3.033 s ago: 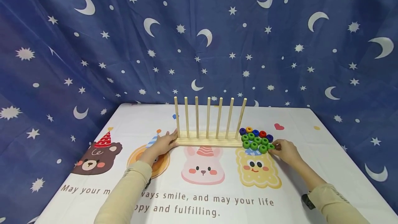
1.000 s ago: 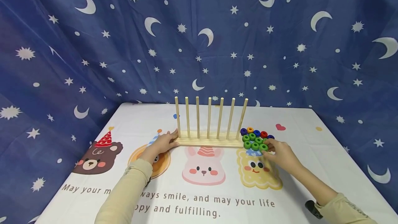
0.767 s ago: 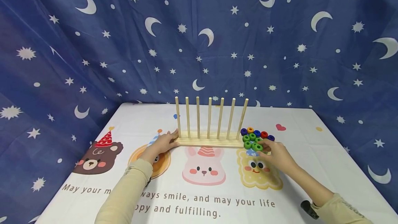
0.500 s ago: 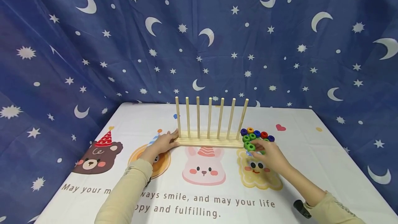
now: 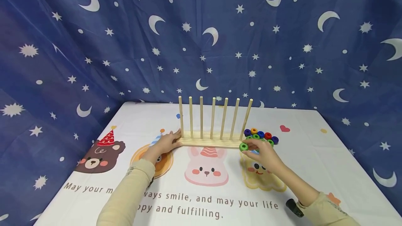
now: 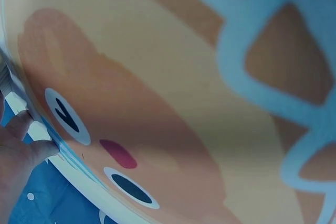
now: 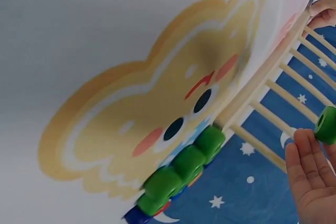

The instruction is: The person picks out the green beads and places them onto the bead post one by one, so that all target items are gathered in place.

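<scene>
A wooden peg rack (image 5: 211,143) with a row of several upright bare pegs stands mid-table. At its left end my left hand (image 5: 164,144) holds the base, thumb in front and fingers behind. My right hand (image 5: 265,154) pinches a green bead (image 5: 243,147) with a hole through it, in front of the rack's right end. In the right wrist view this green bead (image 7: 327,124) is raised beside the pegs, at the fingertips. Behind the right hand lie more green beads (image 5: 255,136), partly hidden by it.
Behind the green beads sit purple (image 5: 275,140), yellow (image 5: 254,131), blue (image 5: 261,134) and red beads (image 5: 268,135). The white tablecloth (image 5: 301,142) carries printed cartoon figures and text. A blue curtain (image 5: 201,44) with moons and stars hangs behind the table.
The right hand went from the right edge of the bead cluster to a front green bead, took hold of it and carried it left to the rack's right end. The left hand stayed at the rack.
</scene>
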